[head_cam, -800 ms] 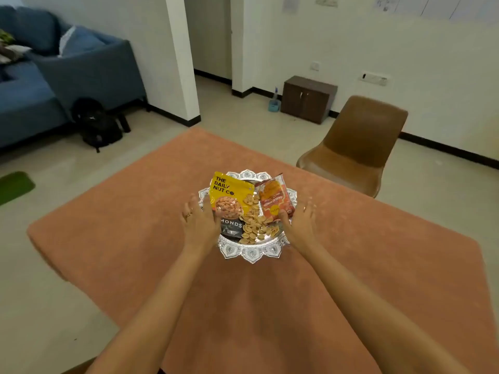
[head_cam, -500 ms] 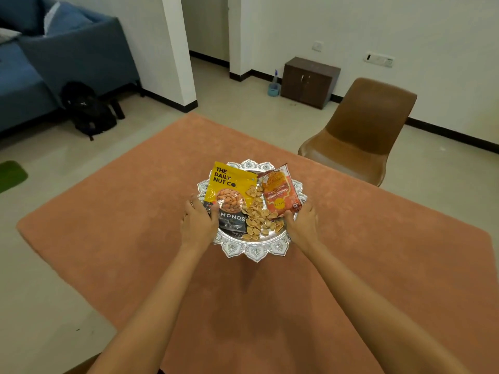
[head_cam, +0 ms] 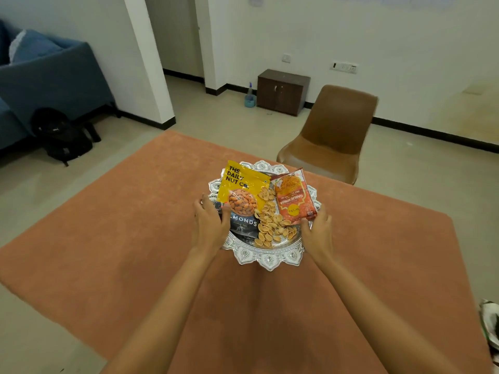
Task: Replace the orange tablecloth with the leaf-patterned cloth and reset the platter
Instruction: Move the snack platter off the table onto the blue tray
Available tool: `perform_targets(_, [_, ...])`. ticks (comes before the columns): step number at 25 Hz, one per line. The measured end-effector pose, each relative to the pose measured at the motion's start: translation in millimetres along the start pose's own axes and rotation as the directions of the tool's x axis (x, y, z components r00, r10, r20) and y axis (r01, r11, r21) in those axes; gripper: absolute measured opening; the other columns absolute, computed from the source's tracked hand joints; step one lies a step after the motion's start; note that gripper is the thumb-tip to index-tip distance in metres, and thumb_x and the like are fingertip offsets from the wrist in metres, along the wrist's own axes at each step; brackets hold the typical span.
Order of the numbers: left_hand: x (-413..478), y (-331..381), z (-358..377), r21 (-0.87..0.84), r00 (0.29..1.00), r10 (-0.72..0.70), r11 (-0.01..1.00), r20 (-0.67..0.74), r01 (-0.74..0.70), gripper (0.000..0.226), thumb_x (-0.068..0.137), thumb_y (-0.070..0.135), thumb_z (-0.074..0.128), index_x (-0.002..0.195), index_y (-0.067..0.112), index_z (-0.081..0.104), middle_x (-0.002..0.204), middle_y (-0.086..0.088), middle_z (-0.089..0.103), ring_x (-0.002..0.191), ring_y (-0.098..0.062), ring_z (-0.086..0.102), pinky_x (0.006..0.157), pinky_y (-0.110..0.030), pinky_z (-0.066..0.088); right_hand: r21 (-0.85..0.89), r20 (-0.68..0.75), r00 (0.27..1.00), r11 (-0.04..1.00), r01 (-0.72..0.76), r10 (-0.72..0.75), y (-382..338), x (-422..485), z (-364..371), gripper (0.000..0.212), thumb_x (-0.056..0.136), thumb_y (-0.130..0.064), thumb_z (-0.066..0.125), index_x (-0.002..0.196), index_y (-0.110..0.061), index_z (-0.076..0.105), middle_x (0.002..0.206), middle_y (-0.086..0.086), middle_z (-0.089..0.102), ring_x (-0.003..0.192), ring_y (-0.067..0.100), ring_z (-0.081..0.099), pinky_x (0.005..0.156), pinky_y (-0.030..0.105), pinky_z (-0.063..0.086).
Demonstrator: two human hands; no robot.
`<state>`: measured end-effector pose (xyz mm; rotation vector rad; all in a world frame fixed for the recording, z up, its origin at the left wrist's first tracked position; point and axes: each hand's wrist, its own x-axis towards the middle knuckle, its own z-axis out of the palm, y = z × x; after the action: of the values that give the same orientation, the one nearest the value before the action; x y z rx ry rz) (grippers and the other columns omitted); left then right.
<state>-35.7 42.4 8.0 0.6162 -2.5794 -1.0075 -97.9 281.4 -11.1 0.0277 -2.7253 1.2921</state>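
Orange tablecloth (head_cam: 121, 252), matte and softly napped, is spread over the whole surface, which is hidden beneath it. At its middle a silver platter (head_cam: 267, 261) with an embossed, scalloped rim is gripped on both sides. The left hand (head_cam: 209, 225) is curled over the left rim, and the right hand (head_cam: 318, 233) is curled over the right rim with the thumb on top. Whether the platter is touching the cloth cannot be told. A glossy yellow almond pouch (head_cam: 240, 187), an orange-red snack packet (head_cam: 293, 198) and a heap of pale nut shells (head_cam: 272, 225) are carried on it.

A moulded brown chair (head_cam: 332, 136) is placed at the far edge on a pale floor (head_cam: 216, 117). A dark wooden cabinet (head_cam: 282, 90) is set against the white wall. A blue sofa (head_cam: 40, 76) is seen at left. A white-and-green patterned cloth (head_cam: 490, 325) is partly visible at the right edge.
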Motion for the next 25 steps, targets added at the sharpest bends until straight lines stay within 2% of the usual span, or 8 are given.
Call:
perform_targets(5, [-25,85,47,-0.063,0.983,0.155,0.987,0.098,-0.150,0.067,0.099,0.035,0.049,0.145,-0.007,0.024,0.140,-0.027,0.031,0.121,-0.041,0.043,0.099,-0.044,0.038,-0.017,-0.172,0.982,0.996,-0.085,0.081,47,-13,-94,0.054,0.095,-0.012,0.052,0.143,0.001,0.030,0.131,0.021,0.045,0.119,0.030,0.043,0.089,0.032,0.037])
perform_targets(9, [-64,164,99,-0.152,0.936,0.297,0.951,0.191,-0.271,0.066,0.098,0.031,0.050,0.144,-0.008,0.025,0.136,-0.027,0.034,0.119,-0.038,0.043,0.098,-0.039,0.035,-0.046,-0.308,0.938,0.983,-0.180,0.157,101,-41,-181,0.053,0.095,-0.016,0.053,0.142,-0.002,0.032,0.128,0.019,0.047,0.118,0.032,0.045,0.092,0.038,0.040])
perform_targets(12, [-107,227,147,-0.222,0.868,0.413,0.906,0.276,-0.360,0.067,0.098,0.032,0.050,0.144,-0.010,0.024,0.136,-0.028,0.032,0.119,-0.038,0.042,0.098,-0.039,0.035,-0.056,-0.423,0.879,0.962,-0.266,0.219,149,-72,-253,0.053,0.095,-0.016,0.053,0.142,-0.002,0.032,0.129,0.018,0.047,0.119,0.031,0.044,0.096,0.040,0.039])
perform_targets(17, [-201,318,230,-0.289,0.731,0.565,0.825,0.383,-0.486,0.069,0.097,0.042,0.048,0.144,-0.004,0.026,0.130,-0.022,0.037,0.108,-0.037,0.051,0.088,-0.042,0.045,-0.012,-0.551,0.767,0.916,-0.402,0.329,238,-137,-368,0.052,0.096,-0.015,0.052,0.142,-0.002,0.031,0.133,0.017,0.045,0.121,0.030,0.041,0.101,0.040,0.038])
perform_targets(22, [-309,385,313,-0.326,0.603,0.597,0.799,0.529,-0.506,0.069,0.096,0.050,0.042,0.145,0.004,0.026,0.136,-0.022,0.035,0.114,-0.039,0.052,0.090,-0.043,0.045,0.022,-0.640,0.637,0.840,-0.542,0.429,328,-208,-460,0.054,0.096,-0.018,0.053,0.143,-0.006,0.030,0.134,0.017,0.045,0.124,0.029,0.039,0.101,0.042,0.038])
perform_targets(25, [-366,408,360,-0.335,0.532,0.589,0.798,0.608,-0.501,0.070,0.096,0.050,0.041,0.146,0.004,0.026,0.131,-0.020,0.036,0.115,-0.039,0.052,0.091,-0.044,0.046,0.042,-0.662,0.583,0.800,-0.599,0.472,377,-247,-493,0.057,0.097,-0.019,0.053,0.146,-0.006,0.027,0.136,0.018,0.043,0.127,0.029,0.037,0.100,0.039,0.039])
